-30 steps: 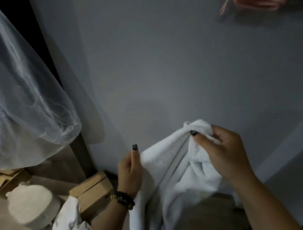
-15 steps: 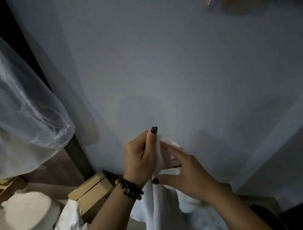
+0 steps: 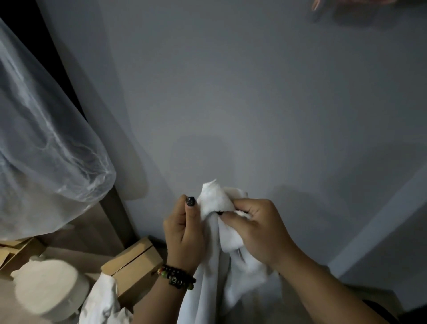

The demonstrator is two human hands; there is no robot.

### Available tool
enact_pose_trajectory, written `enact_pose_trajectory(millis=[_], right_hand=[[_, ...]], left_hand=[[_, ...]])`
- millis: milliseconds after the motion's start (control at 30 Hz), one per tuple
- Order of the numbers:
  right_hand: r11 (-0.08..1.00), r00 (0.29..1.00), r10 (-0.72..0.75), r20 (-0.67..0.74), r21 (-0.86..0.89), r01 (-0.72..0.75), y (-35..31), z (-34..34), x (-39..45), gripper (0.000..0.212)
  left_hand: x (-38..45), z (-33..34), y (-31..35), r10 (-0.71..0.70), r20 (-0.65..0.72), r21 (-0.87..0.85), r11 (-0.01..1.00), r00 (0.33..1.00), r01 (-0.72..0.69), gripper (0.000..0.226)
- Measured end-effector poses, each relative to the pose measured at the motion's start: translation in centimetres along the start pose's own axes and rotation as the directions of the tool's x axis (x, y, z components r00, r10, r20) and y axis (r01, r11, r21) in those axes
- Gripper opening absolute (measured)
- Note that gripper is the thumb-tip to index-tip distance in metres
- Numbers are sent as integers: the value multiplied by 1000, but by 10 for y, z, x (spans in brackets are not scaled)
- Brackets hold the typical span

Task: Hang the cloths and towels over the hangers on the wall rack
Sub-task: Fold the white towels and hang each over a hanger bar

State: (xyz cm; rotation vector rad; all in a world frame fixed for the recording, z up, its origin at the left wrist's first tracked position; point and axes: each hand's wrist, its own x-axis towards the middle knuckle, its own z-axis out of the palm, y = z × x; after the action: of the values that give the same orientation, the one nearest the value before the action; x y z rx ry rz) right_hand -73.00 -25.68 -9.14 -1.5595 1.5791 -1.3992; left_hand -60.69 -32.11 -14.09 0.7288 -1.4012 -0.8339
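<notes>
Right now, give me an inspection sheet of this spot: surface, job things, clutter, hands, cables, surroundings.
Surface: wooden floor.
Job's things: white towel bunched at its top, hanging down; pink item at the top edge, unclear.
Clutter: cardboard box, round cream object, white cloth.
Hands: left hand and right hand both grip the towel's top.
Cables: nothing seen.
Surroundings: grey wall, sheer curtain.

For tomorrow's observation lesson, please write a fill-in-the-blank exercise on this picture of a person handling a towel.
1. Both hands grip a fluffy white towel in front of a grey ____.
2. The beaded bracelet sits on the ____ wrist.
3. The left hand has a thumbnail painted ____.
4. Beside the left forearm lies a brown ____ box.

Missing words: wall; left; black; cardboard
</notes>
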Motion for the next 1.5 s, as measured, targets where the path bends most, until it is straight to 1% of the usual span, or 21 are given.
enact_pose_trajectory(millis=[100, 200, 267, 333, 467, 533, 633, 667, 733, 767, 833, 900, 933, 967, 1000, 1067, 1100, 1133, 1267, 1367, 1500], right_hand=[[999, 1000, -6, -15, 50, 7, -13, -8, 3, 32], [995, 1000, -7, -10, 103, 8, -25, -20, 2, 26], [994, 999, -13, -44, 108, 18, -33, -30, 1, 23], [997, 996, -15, -92, 79, 22, -38, -42, -1, 19], [997, 968, -41, -247, -78, 22, -29, -65, -9, 15], [989, 944, -39, -328, -149, -11, -16, -74, -16, 17], [957, 933, -13, -360, -276, -93, 1, -80, -28, 14], [955, 938, 21, -347, -271, -122, 5, -80, -31, 20], [968, 956, 110, -271, -189, -165, 8, -77, -40, 48], [974, 968, 139, -209, -150, -172, 8, -74, -43, 64], [974, 987, 142, -69, -168, -152, 5, -66, -47, 88], [965, 986, 160, 54, -220, -145, 4, -57, -47, 97], [960, 979, 177, 101, -238, -149, 5, -53, -45, 94], [956, 972, 195, 129, -248, -159, 6, -49, -43, 84], [956, 970, 204, 131, -241, -169, 7, -46, -41, 66], [970, 982, 172, 75, -185, -156, 7, -43, -38, 23], [976, 989, 143, 43, -170, -134, 5, -41, -37, 9], [979, 993, 115, 14, -172, -111, 5, -40, -36, 3], [986, 991, 88, -104, -131, -101, 0, -33, -29, 11], [987, 981, 51, -187, -141, -78, -3, -32, -20, 17], [989, 958, 80, -275, -95, -109, -8, -42, -8, 17]], left_hand=[[-13, -3, -16, -118, -25, 11, 993, 993, 118, 65], [-19, 0, -21, -218, 54, -41, 975, 974, 220, 56], [-20, 3, -20, -252, 124, -41, 965, 960, 259, 58], [-20, 6, -16, -246, 171, -31, 966, 954, 255, 63], [-14, 12, -2, -194, 179, -22, 979, 965, 201, 47], [-8, 13, 4, -168, 153, -13, 985, 974, 172, 48], [-3, 21, 12, -126, 153, 21, 992, 980, 125, 53], [-1, 25, 15, -112, 169, 30, 994, 979, 109, 55], [2, 30, 21, -62, 210, 49, 997, 976, 53, 53], [3, 32, 25, -28, 237, 51, 999, 971, 16, 49], [3, 35, 34, 37, 300, 39, 998, 953, -51, 42], [1, 37, 45, 83, 356, 47, 993, 931, -107, 40], [0, 38, 49, 99, 381, 51, 991, 919, -128, 39], [-1, 37, 51, 114, 400, 50, 988, 910, -146, 38], [-1, 35, 53, 126, 404, 51, 986, 906, -159, 38], [2, 29, 52, 117, 381, 54, 987, 917, -148, 39], [4, 27, 51, 94, 367, 43, 992, 925, -117, 38], [5, 24, 49, 62, 359, 17, 997, 931, -73, 37], [9, 15, 45, -85, 385, -67, 990, 919, 120, 37], [7, 6, 31, -186, 460, -12, 976, 868, 216, 48], [2, -6, 5, -305, 516, -25, 929, 800, 369, 54]])
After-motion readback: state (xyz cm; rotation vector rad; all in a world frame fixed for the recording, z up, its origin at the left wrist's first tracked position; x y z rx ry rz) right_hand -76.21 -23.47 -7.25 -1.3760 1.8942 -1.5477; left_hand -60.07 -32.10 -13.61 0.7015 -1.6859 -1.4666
